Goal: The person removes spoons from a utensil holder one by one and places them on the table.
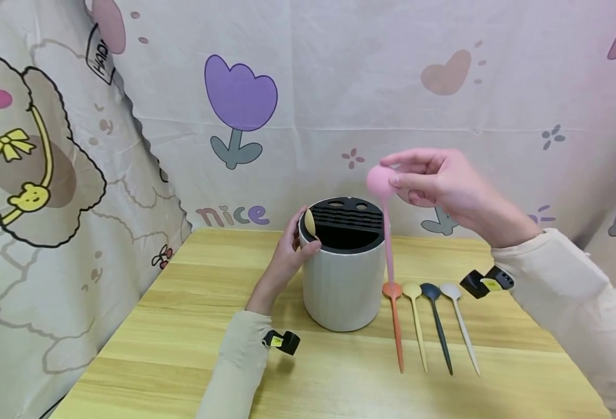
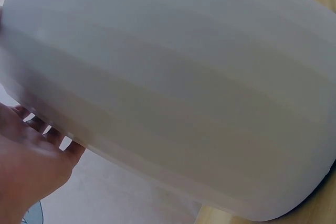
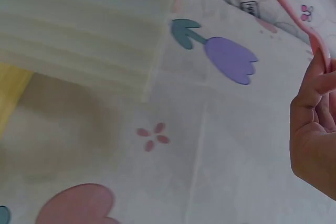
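By its round bowl, my right hand point(image 1: 439, 180) pinches a pink spoon point(image 1: 379, 181) between thumb and fingers. The spoon's handle hangs downward beside the holder's right side, overlapping the orange spoon in the head view. My left hand point(image 1: 289, 250) grips the left side of a white ribbed utensil holder point(image 1: 342, 291), thumb near the rim and fingers around the far side. The holder has a black top point(image 1: 347, 218) with slots, holes and a wide opening. A tan-yellow spoon point(image 1: 310, 222) stands in it at the left, bowl up. In the right wrist view the pink handle point(image 3: 286, 3) slants up-left.
Right of the holder, an orange spoon point(image 1: 396, 320), a yellow spoon point(image 1: 417, 320), a dark blue spoon point(image 1: 438, 320) and a white spoon point(image 1: 462, 320) lie in a row on the wooden table point(image 1: 182, 326). A printed cloth point(image 1: 318, 75) hangs behind and at the left.
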The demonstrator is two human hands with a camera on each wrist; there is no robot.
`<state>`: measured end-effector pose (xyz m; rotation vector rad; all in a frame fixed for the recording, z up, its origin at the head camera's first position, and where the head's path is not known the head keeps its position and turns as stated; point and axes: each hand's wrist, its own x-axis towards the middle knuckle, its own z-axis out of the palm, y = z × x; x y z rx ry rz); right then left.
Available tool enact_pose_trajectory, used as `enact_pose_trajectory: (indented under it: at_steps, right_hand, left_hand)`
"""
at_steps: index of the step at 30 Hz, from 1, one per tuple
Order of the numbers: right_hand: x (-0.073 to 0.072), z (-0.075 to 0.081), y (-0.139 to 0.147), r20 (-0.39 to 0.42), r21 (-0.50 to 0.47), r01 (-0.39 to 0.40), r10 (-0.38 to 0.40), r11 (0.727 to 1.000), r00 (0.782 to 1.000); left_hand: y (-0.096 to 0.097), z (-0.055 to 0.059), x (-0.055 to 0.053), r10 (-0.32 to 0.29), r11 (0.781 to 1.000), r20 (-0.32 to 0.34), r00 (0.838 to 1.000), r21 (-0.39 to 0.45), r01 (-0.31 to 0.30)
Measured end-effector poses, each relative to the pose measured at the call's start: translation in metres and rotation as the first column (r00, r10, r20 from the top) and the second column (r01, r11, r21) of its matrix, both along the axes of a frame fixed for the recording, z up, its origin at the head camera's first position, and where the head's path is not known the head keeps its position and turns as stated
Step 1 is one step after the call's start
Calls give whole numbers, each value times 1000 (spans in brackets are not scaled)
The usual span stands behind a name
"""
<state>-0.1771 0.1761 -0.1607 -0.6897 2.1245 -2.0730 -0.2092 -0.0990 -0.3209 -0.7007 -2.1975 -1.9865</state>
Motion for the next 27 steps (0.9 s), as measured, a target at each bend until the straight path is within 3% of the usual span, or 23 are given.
enact_pose_trajectory:
  at_steps: [11,17,27]
  right_hand:
    - [-8,-43,17,-55,226,86,-76,970,996]
    - [-9,-62,28,-45,277,114,-106,954,993]
    - [-11,-81,44,-21,348,137,-138,928,990]
  left_hand:
    - [0,0,2,3,1000,1,1000,-1,-3]
    - [1,-1,1,1,1000,-3,1000,-1,-1]
    - [1,0,1,8,1000,-13,1000,17,-8]
